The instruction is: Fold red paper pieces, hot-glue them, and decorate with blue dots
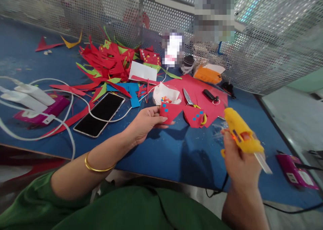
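Green shirt [141, 208], left hand [147, 122] closed on one red cutout [172, 111], right hand [238, 159] round one glue gun [241, 130].

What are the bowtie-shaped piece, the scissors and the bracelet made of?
The piece in the left hand looks like matte red paper or thin card: flat, with crisp cut edges. The scissors seem to have bare metal blades, grey and shiny, with yellow handles, probably plastic. The bracelet is smooth and gold-coloured; metal or plating, I can't tell.
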### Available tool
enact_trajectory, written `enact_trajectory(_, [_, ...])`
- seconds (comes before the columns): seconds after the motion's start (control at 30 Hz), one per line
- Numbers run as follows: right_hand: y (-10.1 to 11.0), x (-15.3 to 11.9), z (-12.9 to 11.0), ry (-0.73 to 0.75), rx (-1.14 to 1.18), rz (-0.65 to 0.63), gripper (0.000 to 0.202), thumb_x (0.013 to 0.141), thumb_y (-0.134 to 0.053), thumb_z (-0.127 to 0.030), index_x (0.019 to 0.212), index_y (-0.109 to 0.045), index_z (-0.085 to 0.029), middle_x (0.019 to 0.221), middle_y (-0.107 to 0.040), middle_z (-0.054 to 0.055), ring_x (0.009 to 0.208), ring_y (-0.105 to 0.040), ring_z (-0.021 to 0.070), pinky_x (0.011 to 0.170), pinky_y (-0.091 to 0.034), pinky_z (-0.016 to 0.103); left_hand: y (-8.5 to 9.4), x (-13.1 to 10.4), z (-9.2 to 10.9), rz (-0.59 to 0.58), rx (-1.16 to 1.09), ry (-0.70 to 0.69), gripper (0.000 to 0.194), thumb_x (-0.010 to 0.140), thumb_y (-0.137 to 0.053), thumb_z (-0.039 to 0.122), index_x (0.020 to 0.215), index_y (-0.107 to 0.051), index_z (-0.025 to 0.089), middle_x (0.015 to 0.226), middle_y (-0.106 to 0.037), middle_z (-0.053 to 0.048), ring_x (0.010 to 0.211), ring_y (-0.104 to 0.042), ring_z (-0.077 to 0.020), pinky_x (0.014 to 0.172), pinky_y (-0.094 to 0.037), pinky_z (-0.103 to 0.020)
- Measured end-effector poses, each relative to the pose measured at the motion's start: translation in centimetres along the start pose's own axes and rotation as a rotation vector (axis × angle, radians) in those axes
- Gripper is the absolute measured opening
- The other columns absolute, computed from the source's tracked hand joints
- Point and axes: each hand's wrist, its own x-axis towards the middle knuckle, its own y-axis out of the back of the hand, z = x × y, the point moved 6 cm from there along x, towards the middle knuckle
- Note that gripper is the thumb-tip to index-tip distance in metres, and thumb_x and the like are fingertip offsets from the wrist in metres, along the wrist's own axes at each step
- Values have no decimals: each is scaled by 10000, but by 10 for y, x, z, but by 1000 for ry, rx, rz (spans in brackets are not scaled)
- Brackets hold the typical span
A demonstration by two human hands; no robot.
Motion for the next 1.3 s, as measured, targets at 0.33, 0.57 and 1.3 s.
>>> enact_trajectory(0.33, [-1,36,75,30,-628,-213,412,904,-453,-507,930,-675,-161,834,-658,131,812,-566,292,860,-411,465,0,-1,2,-3,16,16,206,796,-705,112,999,-699,144,900,-774,-66,788,-743,-150,634,-573,-182])
enact_trajectory(0.57, [-6,33,83,88,-645,-225,360,909,-481,-473,910,-688,-180,820,-662,117,795,-550,277,819,-395,446,0,0,1,11,15,28,219,782,-705,101,997,-713,144,902,-774,-67,789,-739,-154,642,-579,-196])
enact_trajectory(1.3, [0,21,-87,516,-243,147,220,864,-684,-237,1083,-668,-235,1022,-719,63,1017,-669,241,1035,-417,492,-7,-5,0,-22,-45,76,229,800,-660,23,1007,-688,117,882,-773,-59,748,-760,-166,591,-591,-169])
